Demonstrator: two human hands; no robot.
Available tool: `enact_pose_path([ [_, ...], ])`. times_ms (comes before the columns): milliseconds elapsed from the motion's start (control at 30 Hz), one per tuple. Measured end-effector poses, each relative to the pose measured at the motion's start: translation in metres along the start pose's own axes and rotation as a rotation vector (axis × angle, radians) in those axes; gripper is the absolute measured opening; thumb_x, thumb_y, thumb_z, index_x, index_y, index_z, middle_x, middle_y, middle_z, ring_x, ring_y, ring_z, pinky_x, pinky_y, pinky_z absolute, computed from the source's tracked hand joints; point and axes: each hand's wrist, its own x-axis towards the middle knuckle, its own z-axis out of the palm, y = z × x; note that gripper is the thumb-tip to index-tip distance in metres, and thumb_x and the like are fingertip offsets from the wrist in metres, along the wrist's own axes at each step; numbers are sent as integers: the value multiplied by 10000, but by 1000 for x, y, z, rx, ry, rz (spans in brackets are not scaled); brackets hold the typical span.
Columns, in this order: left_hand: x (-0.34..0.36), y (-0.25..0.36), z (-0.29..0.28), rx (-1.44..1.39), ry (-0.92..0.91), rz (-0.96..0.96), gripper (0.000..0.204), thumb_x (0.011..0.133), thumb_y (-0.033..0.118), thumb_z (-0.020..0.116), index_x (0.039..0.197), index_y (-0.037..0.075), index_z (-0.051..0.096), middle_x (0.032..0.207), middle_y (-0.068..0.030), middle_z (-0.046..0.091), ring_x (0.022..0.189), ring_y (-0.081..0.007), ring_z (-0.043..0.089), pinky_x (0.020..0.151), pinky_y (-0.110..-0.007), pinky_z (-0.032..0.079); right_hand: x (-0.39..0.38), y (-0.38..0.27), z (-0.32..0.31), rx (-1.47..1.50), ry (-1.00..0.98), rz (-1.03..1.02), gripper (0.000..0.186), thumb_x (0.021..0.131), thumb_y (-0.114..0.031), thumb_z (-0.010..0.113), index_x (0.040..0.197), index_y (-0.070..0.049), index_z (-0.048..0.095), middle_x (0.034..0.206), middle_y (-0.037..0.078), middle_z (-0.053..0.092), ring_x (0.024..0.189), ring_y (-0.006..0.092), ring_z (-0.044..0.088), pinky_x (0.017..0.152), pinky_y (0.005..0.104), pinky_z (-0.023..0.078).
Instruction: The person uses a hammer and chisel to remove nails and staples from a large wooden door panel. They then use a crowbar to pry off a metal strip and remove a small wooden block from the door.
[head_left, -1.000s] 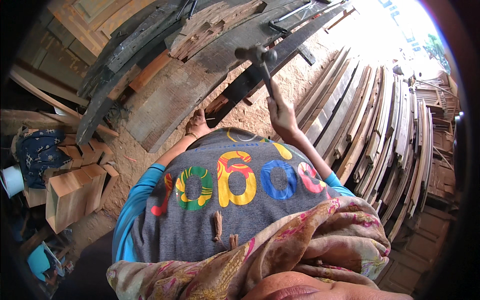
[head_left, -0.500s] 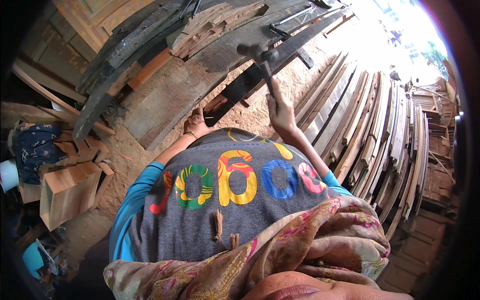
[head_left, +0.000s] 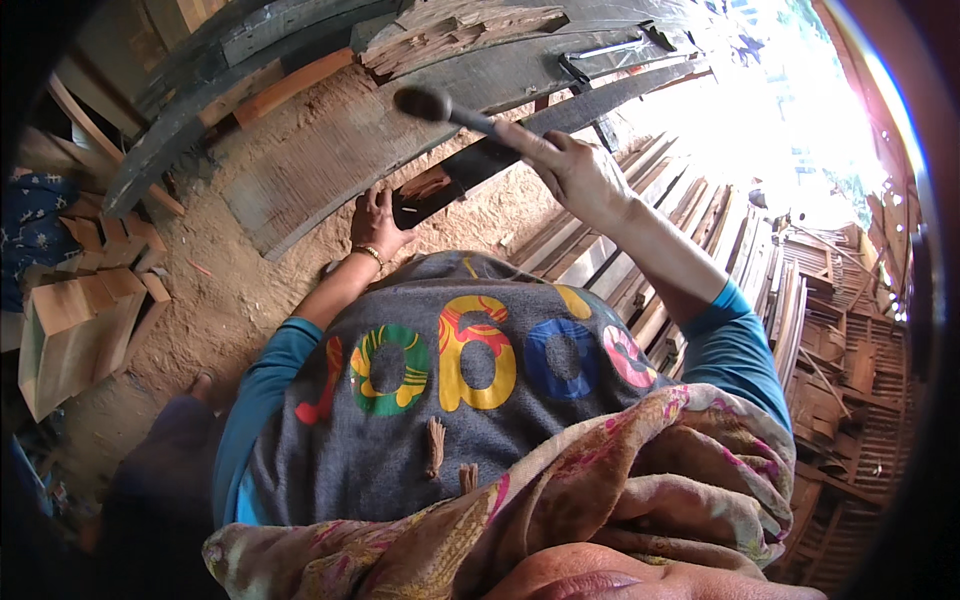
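"Hammer (head_left: pixel 424 104) first: where is it, and what holds it?"

"Right hand (head_left: pixel 585 180). Its fingers are wrapped around the handle, and the head hangs out over the broad plank (head_left: pixel 310 170), seemingly clear of the wood."

"And the left hand (head_left: pixel 380 222)?"

"At the near end of the dark beam (head_left: pixel 482 163), fingers against it. Whether they grasp or merely brace, I cannot tell (their undersides are hidden)."

"Where does the beam lie?"

"Slanting away from that hand, alongside the plank, with reddish, splintered wood (head_left: pixel 428 186) showing near its near end. Something pale and thin sits just beside the left thumb, too small to identify."

"How would you strike, supposing that end is what gets hit?"

"Short strokes, I'd say, with the face landing square. Let the head's weight do the work, and watch the contact point rather than the hammer."

"What worries you most?"

"Those left fingers. They're near the splintered wood, so a glancing blow could catch them. I'd set them out of the swing's line while pressing firmly enough to stop the beam skidding, and check it sits steady before hitting harder."
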Motion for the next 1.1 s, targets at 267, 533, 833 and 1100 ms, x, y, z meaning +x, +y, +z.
enact_pose_path([
  [267, -5, 0, 12, -94, 125, 41, 862, 554, 374, 823, 1243, 11, 454, 1273, -223, 453, 1175, -352, 445, 1018, -416, 372, 26, 54, -18, -572, -803, 250, 544, 946, -130, 408, 1423, -360, 285, 771, 158, 615, 665, 238, 636, 625, 398, 524],
  [533, -9, 0, 0, -97, 80, -53, 882, 552, 391, 826, 1270, 27, 466, 1303, -184, 456, 1208, -331, 434, 1050, -382, 344, 70, 9, -19, -202, -481, -17, 541, 932, -154, 425, 1406, -385, 305, 703, 136, 604, 610, 276, 615, 639, 411, 526],
  [833, -7, 0, 8, -80, 134, -54, 875, 550, 383, 823, 1273, 37, 472, 1290, -182, 472, 1205, -329, 440, 1043, -390, 355, 52, 81, -49, -271, -649, 235, 470, 980, -205, 420, 1432, -273, 311, 768, 173, 621, 545, 220, 540, 659, 360, 480],
  [1100, -4, -2, 8, -53, 67, -46, 889, 561, 435, 813, 1277, 37, 466, 1315, -226, 447, 1235, -363, 410, 1042, -425, 345, -12, 73, -27, 141, 67, -166, 529, 882, -65, 550, 1384, -135, 399, 1018, 195, 595, 628, 257, 596, 607, 360, 487],
])
